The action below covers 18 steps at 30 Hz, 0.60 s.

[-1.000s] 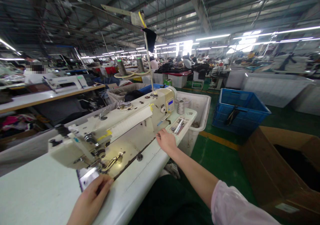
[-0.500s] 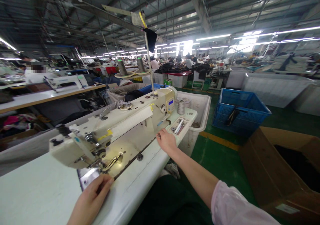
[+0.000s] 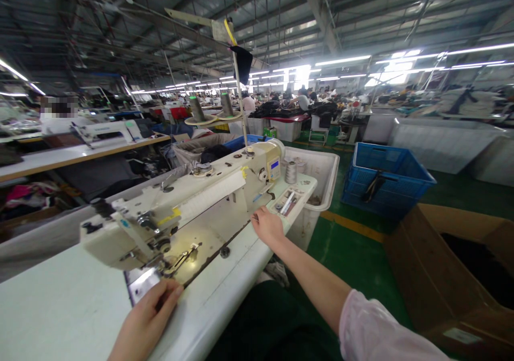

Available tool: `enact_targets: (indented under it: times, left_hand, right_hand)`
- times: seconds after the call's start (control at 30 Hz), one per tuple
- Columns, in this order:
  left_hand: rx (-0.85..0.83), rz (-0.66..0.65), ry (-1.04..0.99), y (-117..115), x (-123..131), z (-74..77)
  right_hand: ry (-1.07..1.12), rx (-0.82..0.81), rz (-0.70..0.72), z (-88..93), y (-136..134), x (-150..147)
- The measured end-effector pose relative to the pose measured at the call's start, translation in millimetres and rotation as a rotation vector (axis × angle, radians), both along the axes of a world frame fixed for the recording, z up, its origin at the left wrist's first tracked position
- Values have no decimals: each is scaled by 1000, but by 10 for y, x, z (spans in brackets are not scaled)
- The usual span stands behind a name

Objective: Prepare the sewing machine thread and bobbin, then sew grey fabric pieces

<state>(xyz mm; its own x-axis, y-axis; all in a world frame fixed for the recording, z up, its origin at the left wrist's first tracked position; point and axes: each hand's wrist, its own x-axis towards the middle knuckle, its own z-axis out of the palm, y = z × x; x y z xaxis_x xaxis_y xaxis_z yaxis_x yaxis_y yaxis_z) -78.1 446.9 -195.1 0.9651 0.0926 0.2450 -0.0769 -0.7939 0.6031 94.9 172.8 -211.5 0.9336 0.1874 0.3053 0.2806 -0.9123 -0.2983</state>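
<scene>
A pale sewing machine [image 3: 217, 189] stands on a light table [image 3: 68, 291]. My left hand [image 3: 150, 310] rests at the table's near side, just in front of the needle plate [image 3: 144, 281]. Its fingers are bent with the thumb drawn against them; whatever they may hold is hidden. My right hand [image 3: 267, 227] lies farther along the table by the machine's base, fingers curled in a pinch, and I cannot make out anything in it. Close by is a small tray [image 3: 288, 204] with slim tools. Beyond it stands a grey thread cone [image 3: 290, 172].
Behind the table's right end is a white bin [image 3: 331, 176]. On the green floor are a blue crate [image 3: 385, 181] and an open cardboard box [image 3: 433, 275]. Two thread spools [image 3: 196, 109] sit on a stand behind the machine. A person [image 3: 60, 120] is at the far left.
</scene>
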Motion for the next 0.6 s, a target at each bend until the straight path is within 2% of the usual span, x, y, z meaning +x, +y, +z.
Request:
enact_targets:
  times: [0.6]
  left_hand:
    - [21,-11,13,16,-12,-10]
  right_hand:
    - [-2,4,-9,8,-1,-5]
